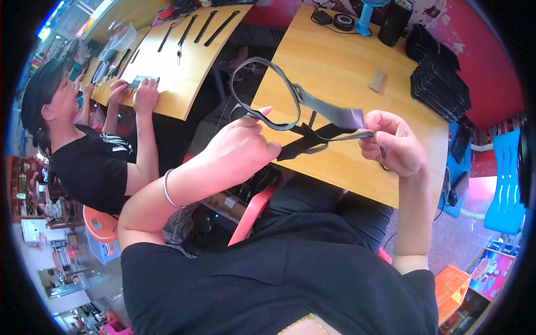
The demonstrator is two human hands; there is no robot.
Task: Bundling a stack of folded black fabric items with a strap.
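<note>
A dark grey strap (pixel 326 109) with a large loop (pixel 235 84) stretches between my two hands above the wooden table. My left hand (pixel 240 142) is closed around the strap just under the loop, its thumb toward the table. On the other side, my right hand (pixel 395 146) pinches the flat end of the strap and a thin band between thumb and fingers. Black webbing (pixel 293 148) crosses below the strap beside my left hand; whether it is part of the same piece I cannot tell.
On my table (pixel 329 56) lie a small beige block (pixel 378 80) and a stack of black flat pieces (pixel 440 86). A blue fan (pixel 364 22) and a black cylinder (pixel 395 22) stand at the back. To the left, a co-worker (pixel 95 162) handles something dark at another table with several black straps (pixel 205 27).
</note>
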